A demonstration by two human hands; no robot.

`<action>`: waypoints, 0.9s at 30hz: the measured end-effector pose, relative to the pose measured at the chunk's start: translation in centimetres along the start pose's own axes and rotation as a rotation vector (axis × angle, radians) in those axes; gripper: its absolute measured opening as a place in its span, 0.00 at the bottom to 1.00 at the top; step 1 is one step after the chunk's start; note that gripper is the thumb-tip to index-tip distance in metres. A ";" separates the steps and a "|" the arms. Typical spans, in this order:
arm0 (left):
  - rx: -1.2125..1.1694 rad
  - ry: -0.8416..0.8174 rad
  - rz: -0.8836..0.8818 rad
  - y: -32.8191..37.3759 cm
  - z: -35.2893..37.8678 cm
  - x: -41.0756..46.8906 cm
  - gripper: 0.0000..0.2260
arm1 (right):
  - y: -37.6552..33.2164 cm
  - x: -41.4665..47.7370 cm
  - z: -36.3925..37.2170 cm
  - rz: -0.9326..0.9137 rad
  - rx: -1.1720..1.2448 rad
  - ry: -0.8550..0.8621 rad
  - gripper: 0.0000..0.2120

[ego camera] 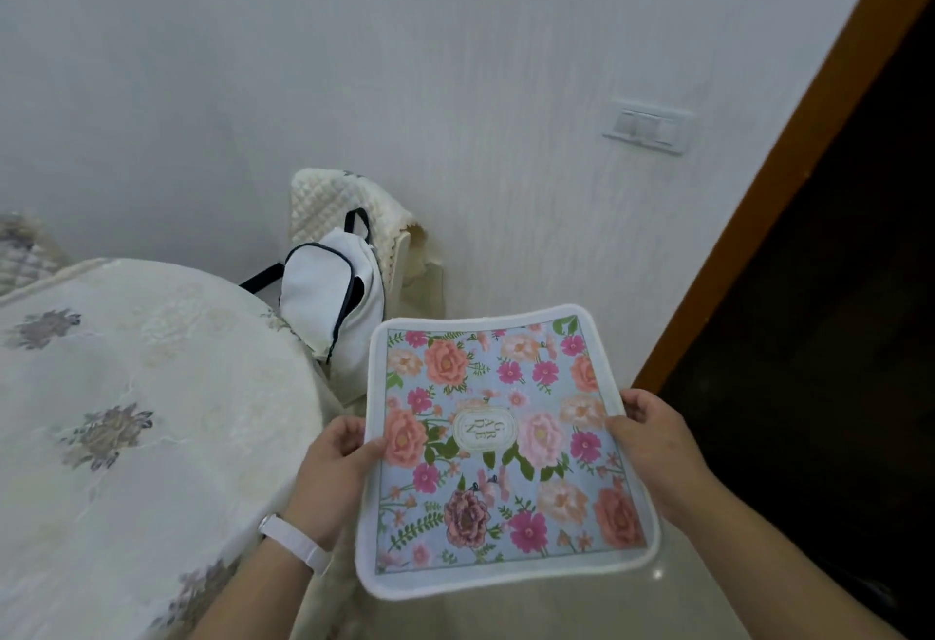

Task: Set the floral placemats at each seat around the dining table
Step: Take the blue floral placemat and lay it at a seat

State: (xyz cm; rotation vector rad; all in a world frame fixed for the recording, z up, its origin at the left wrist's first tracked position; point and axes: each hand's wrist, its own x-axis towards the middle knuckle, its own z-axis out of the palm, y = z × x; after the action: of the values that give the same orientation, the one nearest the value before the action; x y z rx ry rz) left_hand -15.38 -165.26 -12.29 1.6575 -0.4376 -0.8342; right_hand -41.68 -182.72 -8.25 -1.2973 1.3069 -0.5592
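Note:
A floral placemat (506, 452), light blue with pink and orange flowers and a white border, is held flat in the air to the right of the dining table (126, 411). My left hand (336, 462) grips its left edge, thumb on top. My right hand (652, 442) grips its right edge. The table is round and covered with a cream cloth showing grey flower patches; no placemat lies on the part of it in view.
A chair (349, 214) with a quilted cream cover stands against the white wall beyond the table, with a white backpack (334, 300) on it. A dark doorway with a brown frame (789, 158) is on the right. A light switch (650, 125) is on the wall.

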 end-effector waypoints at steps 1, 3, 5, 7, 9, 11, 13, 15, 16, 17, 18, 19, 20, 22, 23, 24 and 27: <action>-0.024 0.011 -0.014 0.2 -0.1 1.4 0.04 | -0.9 1.6 0.6 -0.008 -0.006 -0.011 0.07; -0.073 0.038 -0.058 0.7 -0.6 3.7 0.04 | -2.6 4.4 2.0 -0.018 -0.025 -0.032 0.07; -0.096 0.078 -0.085 1.2 -1.3 5.4 0.04 | -3.9 6.8 3.5 -0.031 -0.058 -0.072 0.06; -0.083 0.120 -0.072 2.0 -1.9 6.7 0.05 | -5.2 9.2 5.2 -0.046 -0.094 -0.126 0.06; -0.073 0.177 -0.060 2.6 -2.6 7.9 0.05 | -6.5 11.6 7.1 -0.061 -0.126 -0.181 0.06; -0.083 0.246 -0.060 2.9 -3.5 9.2 0.05 | -7.8 13.9 9.1 -0.080 -0.148 -0.236 0.06; -0.094 0.311 -0.070 3.1 -4.1 10.5 0.05 | -8.9 16.1 11.1 -0.093 -0.155 -0.305 0.06; -0.108 0.376 -0.075 3.3 -4.5 11.8 0.05 | -10.0 18.6 13.1 -0.088 -0.148 -0.389 0.05; -0.117 0.411 -0.078 3.4 -4.6 12.5 0.05 | -10.5 19.8 14.2 -0.087 -0.151 -0.429 0.05; -0.122 0.451 -0.081 3.6 -4.7 13.2 0.04 | -11.0 21.3 15.2 -0.093 -0.165 -0.463 0.06; -0.127 0.494 -0.084 3.9 -4.7 14.0 0.04 | -11.5 22.8 16.3 -0.099 -0.174 -0.498 0.06; -0.134 0.538 -0.088 4.1 -4.8 14.7 0.04 | -12.0 24.3 17.3 -0.098 -0.174 -0.534 0.06; -0.148 0.583 -0.095 4.3 -4.7 15.4 0.03 | -12.6 25.6 18.3 -0.092 -0.168 -0.571 0.05; -0.190 0.665 -0.119 4.9 -4.3 16.7 0.03 | -13.9 28.4 19.9 -0.090 -0.170 -0.640 0.05; -0.204 0.697 -0.135 5.2 -4.0 17.2 0.03 | -14.5 29.8 20.6 -0.096 -0.182 -0.671 0.06; -0.209 0.727 -0.148 5.5 -3.7 17.7 0.03 | -15.1 31.0 21.2 -0.104 -0.194 -0.705 0.07; -0.227 0.828 -0.159 6.1 -2.6 18.9 0.03 | -16.5 34.5 22.9 -0.115 -0.208 -0.808 0.07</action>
State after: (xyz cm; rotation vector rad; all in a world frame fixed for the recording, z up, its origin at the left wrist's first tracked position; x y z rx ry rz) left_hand 0.18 -177.87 -11.69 1.6720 0.3549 -0.2367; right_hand -6.18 -209.48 -11.61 -1.5482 0.6252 0.0528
